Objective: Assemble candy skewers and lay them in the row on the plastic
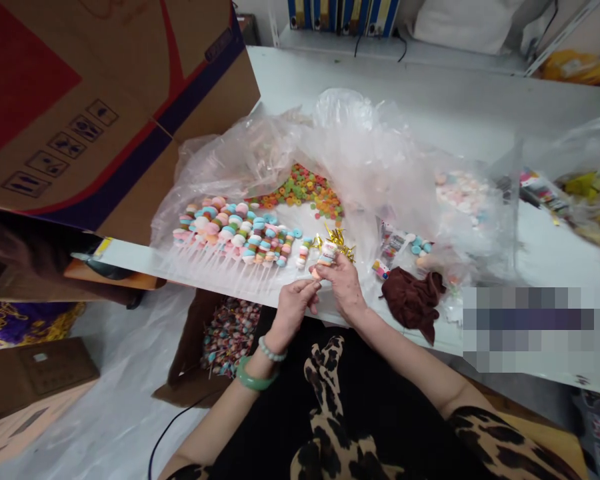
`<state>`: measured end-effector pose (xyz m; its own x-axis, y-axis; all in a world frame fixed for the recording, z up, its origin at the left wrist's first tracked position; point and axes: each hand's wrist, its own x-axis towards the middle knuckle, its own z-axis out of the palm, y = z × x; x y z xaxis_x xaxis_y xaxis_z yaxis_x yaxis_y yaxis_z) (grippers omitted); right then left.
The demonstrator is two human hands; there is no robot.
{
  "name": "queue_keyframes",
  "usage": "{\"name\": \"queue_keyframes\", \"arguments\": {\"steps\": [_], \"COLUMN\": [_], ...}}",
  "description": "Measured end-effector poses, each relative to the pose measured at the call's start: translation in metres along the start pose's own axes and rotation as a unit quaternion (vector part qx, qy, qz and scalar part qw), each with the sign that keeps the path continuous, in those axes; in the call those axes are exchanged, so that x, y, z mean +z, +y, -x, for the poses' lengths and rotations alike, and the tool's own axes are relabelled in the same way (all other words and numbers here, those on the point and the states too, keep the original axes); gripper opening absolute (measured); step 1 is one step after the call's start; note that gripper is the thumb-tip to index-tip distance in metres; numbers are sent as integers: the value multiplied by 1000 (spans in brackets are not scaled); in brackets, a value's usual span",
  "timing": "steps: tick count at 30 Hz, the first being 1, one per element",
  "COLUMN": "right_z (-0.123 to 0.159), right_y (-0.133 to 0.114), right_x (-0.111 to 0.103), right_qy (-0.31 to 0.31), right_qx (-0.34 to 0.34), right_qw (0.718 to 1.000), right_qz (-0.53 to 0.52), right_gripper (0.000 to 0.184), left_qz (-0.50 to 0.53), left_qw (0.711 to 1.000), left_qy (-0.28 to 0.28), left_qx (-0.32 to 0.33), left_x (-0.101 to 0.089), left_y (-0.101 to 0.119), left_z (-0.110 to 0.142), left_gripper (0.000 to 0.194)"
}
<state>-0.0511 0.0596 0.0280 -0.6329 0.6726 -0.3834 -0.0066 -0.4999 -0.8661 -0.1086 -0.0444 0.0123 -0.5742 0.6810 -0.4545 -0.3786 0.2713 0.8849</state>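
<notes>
My right hand (344, 285) grips a short stick of pastel candy rings (327, 255) just below a tuft of gold tinsel ties (339, 241). My left hand (293, 310) reaches in from the left, its thumb and fingertips pinching the thin lower end of that stick. Rows of finished ring-candy sticks (235, 233) lie on the white table (480, 100) to the left of my hands. Loose green and orange gummy rings (305, 193) are heaped behind them. A crumpled clear plastic bag (330, 147) spreads around the candy at the back.
A large cardboard box (80, 113) overhangs the left side. A brown cloth (411, 300) lies to the right of my hands. Below the table edge, a box of lollipops (230, 337) stands close to my left arm. Ring binders (343, 13) stand on a back shelf.
</notes>
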Motion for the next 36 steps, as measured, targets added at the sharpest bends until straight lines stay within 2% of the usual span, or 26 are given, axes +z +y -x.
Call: {"name": "queue_keyframes", "arguments": {"steps": [2, 3, 5, 6, 7, 8, 10, 11, 12, 13, 16, 19, 21, 23, 26, 30, 33, 36], "right_z": [-10, -16, -33, -42, -52, -62, -80, -86, -91, -95, -97, -93, -87, -75, -45, -2, 12, 12], "right_y": [-2, -6, -16, -21, -27, -31, -37, -38, -38, -37, -36, -41, -46, -49, -45, -19, -2, 1], "right_x": [-2, -6, -20, -29, -37, -45, -55, -58, -60, -60, -62, -70, -75, -75, -59, -23, -7, -5], "right_qy": [-1, -19, -29, 9, 71, 119, 153, 153, 148, 143, 147, 174, 189, 178, 116, 8, 27, 20], "right_qx": [1, 7, -10, -46, -103, -135, -139, -130, -118, -110, -110, -144, -172, -209, -293, -409, -408, -386], "right_qw": [1000, 998, 980, 959, 918, 861, 756, 719, 696, 685, 686, 687, 675, 656, 621, 575, 580, 593], "right_qz": [28, 67, 197, 280, 377, 476, 621, 666, 693, 706, 705, 691, 692, 703, 718, 708, 704, 706], "right_gripper": [33, 29, 27, 29, 30, 27, 26, 26, 27, 28, 29, 28, 29, 29, 26, 20, 19, 20], "left_qz": [-41, -52, -64, -68, -68, -62, -25, 2, 31, 58, 121, 151, 161, 168, 177, 192, 204, 214], "left_qw": [989, 980, 969, 967, 967, 969, 977, 981, 985, 987, 984, 979, 978, 979, 979, 977, 977, 976], "left_qy": [113, 147, 181, 190, 194, 193, 180, 167, 154, 143, 129, 128, 118, 102, 74, 60, 45, 28], "left_qx": [88, 123, 155, 155, 150, 143, 116, 97, 73, 47, -19, -48, -52, -54, -69, -69, -36, -14], "left_x": [-5, -8, -16, -20, -22, -24, -24, -23, -22, -21, -20, -20, -18, -15, -7, 6, 12, 12], "left_y": [-2, -2, -2, -1, 0, 0, 2, 3, 4, 6, 14, 22, 25, 26, 24, 22, 21, 19], "left_z": [2, 3, 3, 2, 0, -2, -8, -10, -12, -13, -13, -13, -15, -17, -19, -18, -16, -15], "left_gripper": [18, 14, 8, 10, 14, 19, 25, 26, 27, 27, 28, 25, 24, 25, 29, 33, 38, 38]}}
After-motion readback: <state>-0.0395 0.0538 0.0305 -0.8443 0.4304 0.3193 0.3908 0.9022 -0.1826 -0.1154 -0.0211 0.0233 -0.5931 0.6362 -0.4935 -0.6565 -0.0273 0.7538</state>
